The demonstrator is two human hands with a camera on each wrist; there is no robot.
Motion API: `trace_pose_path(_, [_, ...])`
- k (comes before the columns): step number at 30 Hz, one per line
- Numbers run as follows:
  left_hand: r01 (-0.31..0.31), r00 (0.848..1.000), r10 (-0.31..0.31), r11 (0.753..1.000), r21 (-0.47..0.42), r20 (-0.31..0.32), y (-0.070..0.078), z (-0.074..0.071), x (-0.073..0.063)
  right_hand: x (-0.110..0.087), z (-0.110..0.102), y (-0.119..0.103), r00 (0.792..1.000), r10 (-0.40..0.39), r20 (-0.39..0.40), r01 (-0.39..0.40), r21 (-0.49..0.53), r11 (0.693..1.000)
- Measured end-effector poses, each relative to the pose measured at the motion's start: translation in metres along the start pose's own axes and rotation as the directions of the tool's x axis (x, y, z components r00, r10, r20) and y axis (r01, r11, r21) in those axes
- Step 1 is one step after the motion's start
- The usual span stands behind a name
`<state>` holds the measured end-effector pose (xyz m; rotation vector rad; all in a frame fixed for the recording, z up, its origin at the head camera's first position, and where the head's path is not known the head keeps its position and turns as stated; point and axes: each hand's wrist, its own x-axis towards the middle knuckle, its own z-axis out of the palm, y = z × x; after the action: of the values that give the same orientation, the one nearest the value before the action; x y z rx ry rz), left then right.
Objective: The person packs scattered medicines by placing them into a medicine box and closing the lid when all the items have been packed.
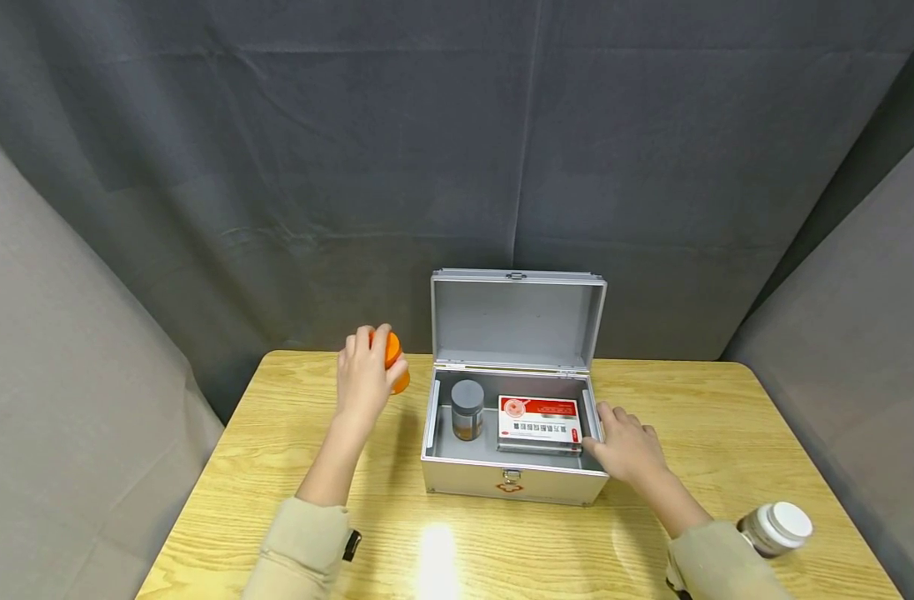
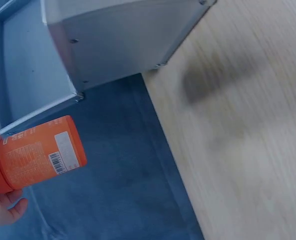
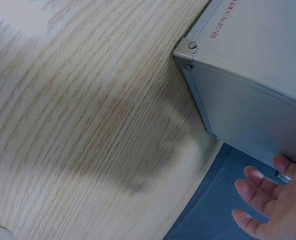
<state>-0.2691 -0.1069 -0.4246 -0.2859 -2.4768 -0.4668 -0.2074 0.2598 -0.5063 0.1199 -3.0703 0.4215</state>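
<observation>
An orange bottle [image 2: 40, 152] with a barcode label is in my left hand [image 1: 362, 379], fingers around its cap end. The hand is left of a silver metal first-aid case [image 1: 467, 479], and the bottle is raised over the table's back edge. My right hand [image 1: 627, 446] touches the case's right side wall, the thumb over the rim and the other fingers [image 3: 250, 192] loosely extended outside. Inside the case, whose lid [image 1: 516, 321] stands up, are a grey-capped jar [image 1: 467, 412] at the left and a red-and-white medicine box [image 1: 539, 421] at the right.
A white-capped bottle [image 1: 777, 527] is on the wooden table [image 1: 277, 500] at the front right, close to my right sleeve. Dark grey cloth [image 1: 314, 167] hangs behind the table, and lighter cloth panels [image 1: 59, 400] stand at both sides.
</observation>
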Motion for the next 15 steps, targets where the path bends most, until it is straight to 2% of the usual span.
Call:
trace_pose_path(8, [-0.069, 0.998, 0.069, 0.998, -0.005, 0.011, 0.021, -0.009, 0.002, 0.0, -0.001, 0.0, 1.0, 0.001, 0.004, -0.001, 0.002, 1.0])
trace_pose_path(15, [-0.138, 0.99, 0.138, 0.99, -0.009, 0.002, 0.035, -0.011, 0.002, -0.001, -0.001, 0.0, 1.0, 0.0, 0.005, 0.0, 0.005, 1.0])
